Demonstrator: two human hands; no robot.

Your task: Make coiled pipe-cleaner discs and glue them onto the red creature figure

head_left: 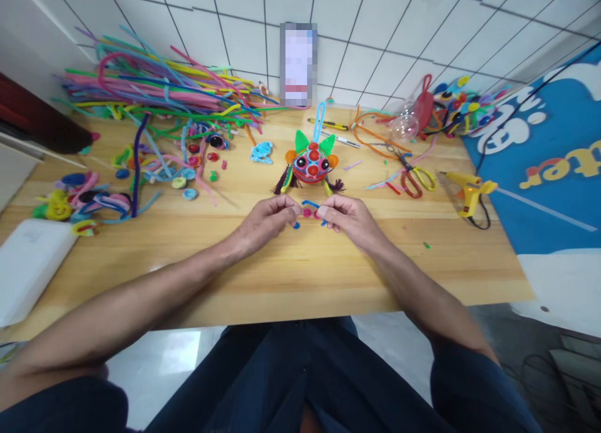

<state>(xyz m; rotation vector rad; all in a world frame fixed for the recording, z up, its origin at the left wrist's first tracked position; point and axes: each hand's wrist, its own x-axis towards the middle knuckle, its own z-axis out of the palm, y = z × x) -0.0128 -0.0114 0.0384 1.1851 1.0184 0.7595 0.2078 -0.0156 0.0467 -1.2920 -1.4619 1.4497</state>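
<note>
Pinching a blue strip (310, 203) at left and right over the near part of the wooden table (300, 289), between thumb and fingertips of left hand (274, 216) and right hand (348, 216), both nearly closed. Apparently shaping it, so best applying light, even pressure, bending in small amounts and not crushing the pink discs (307, 213) showing on the near side of its middle. Holding the strip directly between both sets of fingertips, just short of the green-eared ornament (312, 165) sitting farther off.
</note>
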